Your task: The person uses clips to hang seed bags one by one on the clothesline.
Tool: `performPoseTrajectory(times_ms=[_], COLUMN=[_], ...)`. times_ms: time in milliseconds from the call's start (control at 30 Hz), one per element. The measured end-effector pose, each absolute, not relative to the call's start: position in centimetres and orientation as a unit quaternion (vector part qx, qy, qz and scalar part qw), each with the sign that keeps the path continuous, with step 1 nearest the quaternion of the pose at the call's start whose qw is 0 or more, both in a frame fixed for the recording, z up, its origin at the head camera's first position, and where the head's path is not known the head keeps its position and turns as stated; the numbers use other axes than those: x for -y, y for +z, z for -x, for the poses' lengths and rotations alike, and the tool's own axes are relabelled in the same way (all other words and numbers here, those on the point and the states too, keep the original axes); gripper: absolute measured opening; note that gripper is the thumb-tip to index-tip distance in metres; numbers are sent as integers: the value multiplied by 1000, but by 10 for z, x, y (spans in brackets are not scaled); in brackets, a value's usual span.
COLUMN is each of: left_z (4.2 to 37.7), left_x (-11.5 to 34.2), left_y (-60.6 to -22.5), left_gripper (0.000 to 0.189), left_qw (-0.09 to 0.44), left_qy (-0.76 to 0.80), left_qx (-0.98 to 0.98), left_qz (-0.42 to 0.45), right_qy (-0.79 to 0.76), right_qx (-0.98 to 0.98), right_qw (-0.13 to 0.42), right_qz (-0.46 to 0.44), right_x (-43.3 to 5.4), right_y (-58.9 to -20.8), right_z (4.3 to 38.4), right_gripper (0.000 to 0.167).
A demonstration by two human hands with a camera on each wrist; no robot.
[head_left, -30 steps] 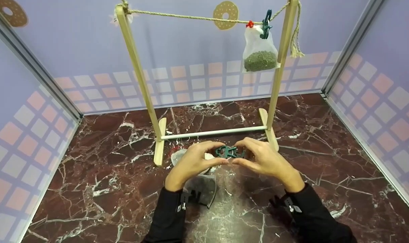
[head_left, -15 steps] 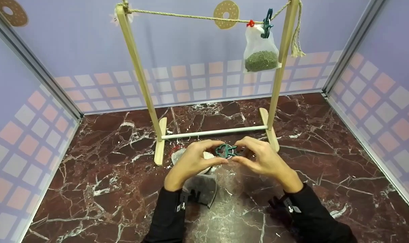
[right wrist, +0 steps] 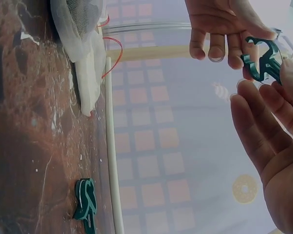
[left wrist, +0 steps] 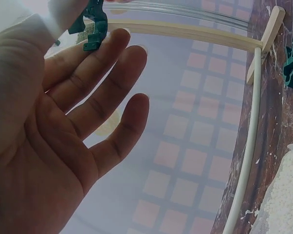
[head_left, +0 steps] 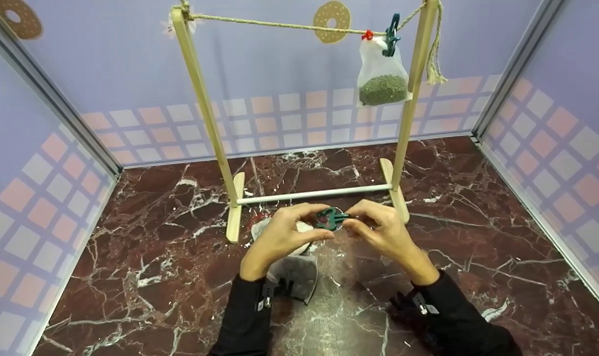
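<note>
Green-filled bag (head_left: 383,90) is clipped to the rope (head_left: 259,21), white-filled bag (left wrist: 287,195) and grey mesh bag (head_left: 303,274) sit unhung, right hand (head_left: 384,230) pinches a clip (head_left: 333,218), left hand (head_left: 288,231) grip unclear.

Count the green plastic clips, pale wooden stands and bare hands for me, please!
Green plastic clips: 3 (held clip, hanging clip, clip lying on the dark red marbled table)
Pale wooden stand: 1
Bare hands: 2 (left hand, right hand)
Total: 6

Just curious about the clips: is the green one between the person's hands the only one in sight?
No, besides the held clip, the head view shows another green clip at the rope by the hanging bag.
</note>
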State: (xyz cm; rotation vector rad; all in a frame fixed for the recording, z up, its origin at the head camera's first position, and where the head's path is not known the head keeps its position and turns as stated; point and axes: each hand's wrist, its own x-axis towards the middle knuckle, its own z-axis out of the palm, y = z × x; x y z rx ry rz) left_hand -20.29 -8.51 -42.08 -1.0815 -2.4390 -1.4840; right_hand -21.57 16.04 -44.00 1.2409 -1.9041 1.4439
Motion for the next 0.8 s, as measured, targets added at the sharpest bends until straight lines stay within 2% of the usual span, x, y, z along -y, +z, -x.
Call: performPoseTrajectory(times_ms=[233, 533, 700, 800], left_z=[200, 190, 188, 188], left_x=[93, 113, 130, 142], left_y=[-417, -403, -399, -400], left_gripper=[45, 40, 42, 48], left_qw=[70, 110, 137, 127], left_qy=[-476, -464, -459, -452], left_qx=[805, 821, 826, 839], left_qz=[347, 313, 296, 275], right_qy=[529, 545, 536, 526], right_qx=[679, 692, 695, 696], right_qw=[222, 213, 224, 232], right_qz=[-458, -422, -424, -431], right_x=[-158, -172, -171, -170], right_y=[-422, -438, -423, -416], right_z=[206, 216, 208, 204], right_gripper=[26, 26, 18, 14])
